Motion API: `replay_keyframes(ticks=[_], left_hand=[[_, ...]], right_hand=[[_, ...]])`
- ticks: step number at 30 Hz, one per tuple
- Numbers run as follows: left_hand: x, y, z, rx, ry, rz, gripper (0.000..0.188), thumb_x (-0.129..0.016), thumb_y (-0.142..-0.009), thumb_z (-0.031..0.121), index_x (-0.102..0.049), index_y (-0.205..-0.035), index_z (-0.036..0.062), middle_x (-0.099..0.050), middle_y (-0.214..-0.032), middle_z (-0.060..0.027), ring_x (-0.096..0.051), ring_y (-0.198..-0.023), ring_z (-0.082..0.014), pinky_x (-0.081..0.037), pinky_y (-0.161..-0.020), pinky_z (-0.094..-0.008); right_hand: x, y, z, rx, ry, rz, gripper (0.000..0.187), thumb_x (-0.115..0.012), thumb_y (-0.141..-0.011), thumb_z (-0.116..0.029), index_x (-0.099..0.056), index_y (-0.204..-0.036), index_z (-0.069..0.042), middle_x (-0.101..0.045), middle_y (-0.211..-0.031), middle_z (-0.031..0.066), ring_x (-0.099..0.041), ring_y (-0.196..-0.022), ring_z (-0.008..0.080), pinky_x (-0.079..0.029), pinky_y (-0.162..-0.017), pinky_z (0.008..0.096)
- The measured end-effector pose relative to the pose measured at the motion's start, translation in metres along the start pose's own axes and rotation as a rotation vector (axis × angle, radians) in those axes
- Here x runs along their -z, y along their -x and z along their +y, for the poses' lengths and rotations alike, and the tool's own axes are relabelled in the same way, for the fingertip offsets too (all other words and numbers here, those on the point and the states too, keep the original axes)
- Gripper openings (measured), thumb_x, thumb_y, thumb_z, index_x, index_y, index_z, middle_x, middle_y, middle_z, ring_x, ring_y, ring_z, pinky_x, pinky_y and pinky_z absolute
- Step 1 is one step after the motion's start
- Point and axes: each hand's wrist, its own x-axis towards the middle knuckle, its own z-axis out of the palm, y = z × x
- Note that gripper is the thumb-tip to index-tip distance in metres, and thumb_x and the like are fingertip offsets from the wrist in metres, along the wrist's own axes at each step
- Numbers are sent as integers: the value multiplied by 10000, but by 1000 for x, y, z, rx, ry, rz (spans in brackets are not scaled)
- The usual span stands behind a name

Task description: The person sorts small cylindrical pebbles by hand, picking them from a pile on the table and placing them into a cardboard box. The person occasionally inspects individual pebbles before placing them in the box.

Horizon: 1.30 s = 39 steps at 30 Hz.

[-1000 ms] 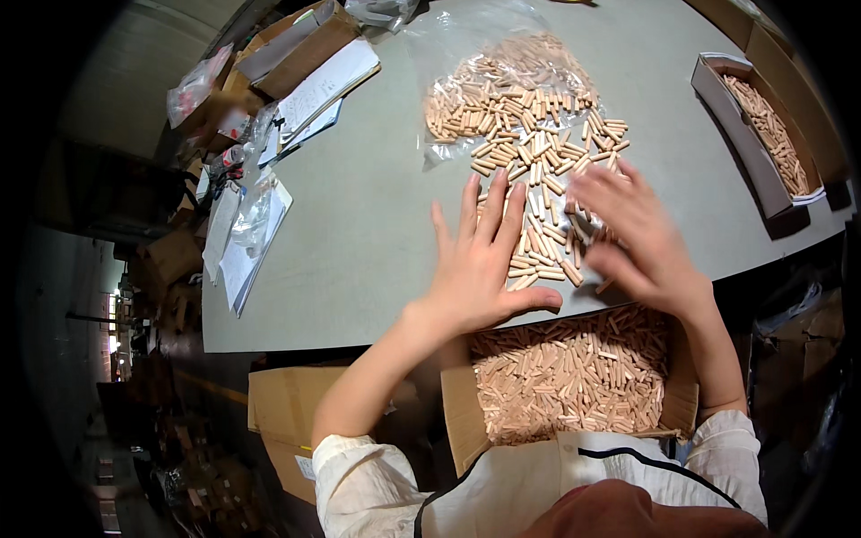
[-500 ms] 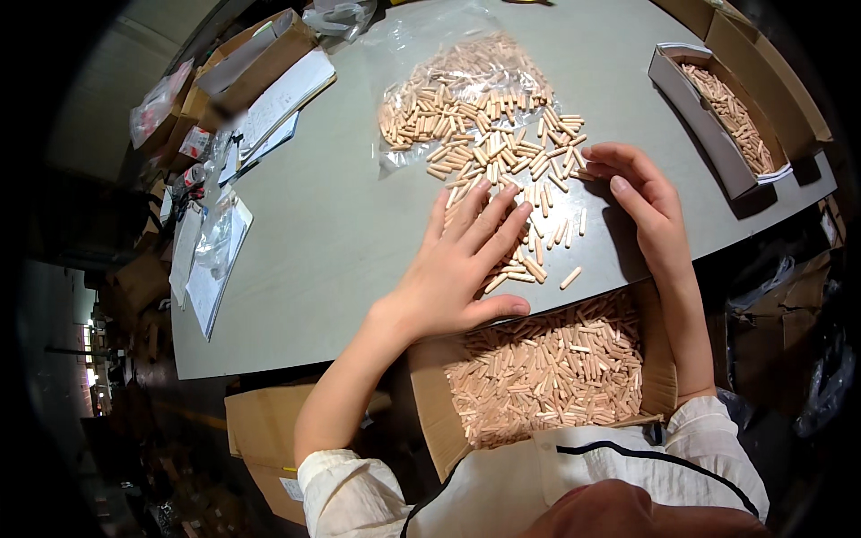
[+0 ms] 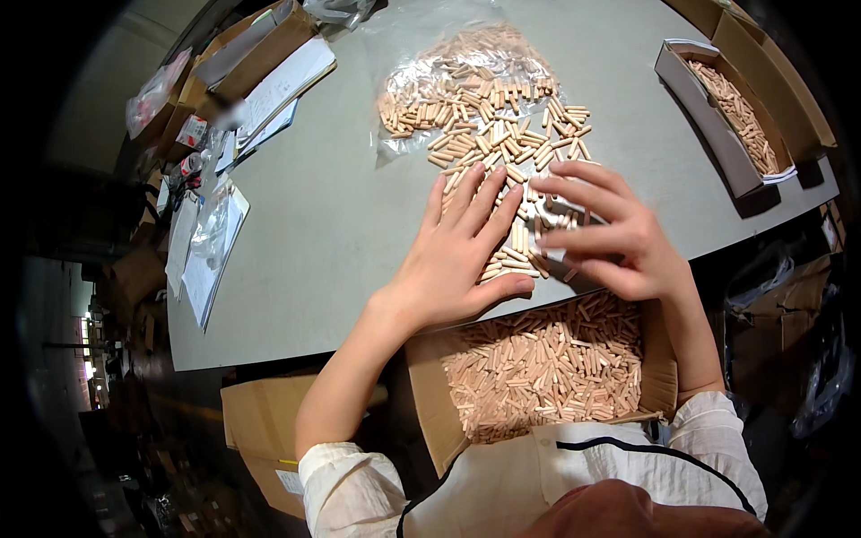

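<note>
Loose wooden dowel pins [image 3: 516, 143] spill from a clear plastic bag [image 3: 466, 63] across the grey table. My left hand [image 3: 462, 247] lies spread over the left side of the spill, palm down, and covers some of the pins. Over the right side of the pile is my right hand [image 3: 610, 233], its fingers apart and bent, touching or just above the pins; I cannot tell which. Below the table's near edge, against my body, a cardboard box [image 3: 433, 377] holds a heap of the same dowel pins [image 3: 547, 368].
A long narrow box [image 3: 695, 117] of dowel pins stands at the table's right, beside an open carton flap [image 3: 780, 81]. Papers [image 3: 287, 76] and a clipboard [image 3: 215, 260] lie along the left edge. Another carton [image 3: 260, 439] sits below on the left.
My right hand has moved left and nearer, from beside the pile to over its right part, with fingers spreading. My left hand stays almost in place.
</note>
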Motion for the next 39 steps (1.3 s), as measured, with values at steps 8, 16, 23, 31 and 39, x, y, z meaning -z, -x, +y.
replay_keyframes(ticks=[8, 16, 23, 31, 39], left_hand=[[-4, 3, -4, 18, 36, 108, 776, -614, -1039, 466, -385, -1641, 34, -307, -1722, -227, -214, -1614, -462, -104, -1278, -669], [-7, 3, -7, 68, 45, 332, 517, -554, -1088, 307, -542, -1522, 25, -483, -1604, -213, -330, -1561, -468, -165, -1261, -668], [-11, 1, -19, 119, 183, 528, 397, -594, -1078, 256, -636, -1368, -12, -585, -1477, -222, -430, -1484, -475, -257, -1215, -671], [-14, 2, -33, 248, 342, 715, 350, -552, -1129, 271, -707, -1312, 16, -728, -1289, -173, -590, -1366, -334, -454, -1142, -445], [-18, 10, -42, 557, 650, 894, 390, -568, -1103, 297, -637, -1354, 7, -691, -1279, -178, -621, -1216, -295, -471, -1058, -404]], right_hand=[[-2, 0, -1, 57, 0, -43, 162, -769, -756, -160, -836, -898, -119, -671, -1470, 103, -483, -1464, 409, -350, -1200, 595], [-2, -1, -3, 15, 83, 74, 146, -793, -748, -99, -758, -872, -30, -713, -1382, 123, -533, -1411, 407, -393, -1186, 578], [-14, -10, -12, 84, 229, -25, 227, -819, -813, -176, -717, -978, -59, -648, -1457, 121, -488, -1461, 390, -357, -1225, 589], [-17, -10, -9, 121, 355, -1, 140, -778, -821, -47, -677, -919, -46, -667, -1415, 111, -524, -1436, 377, -363, -1236, 576], [66, 14, 40, -77, 710, 471, 165, -719, -967, -85, -698, -1120, -28, -719, -1314, 136, -659, -1268, 334, -492, -1109, 443]])
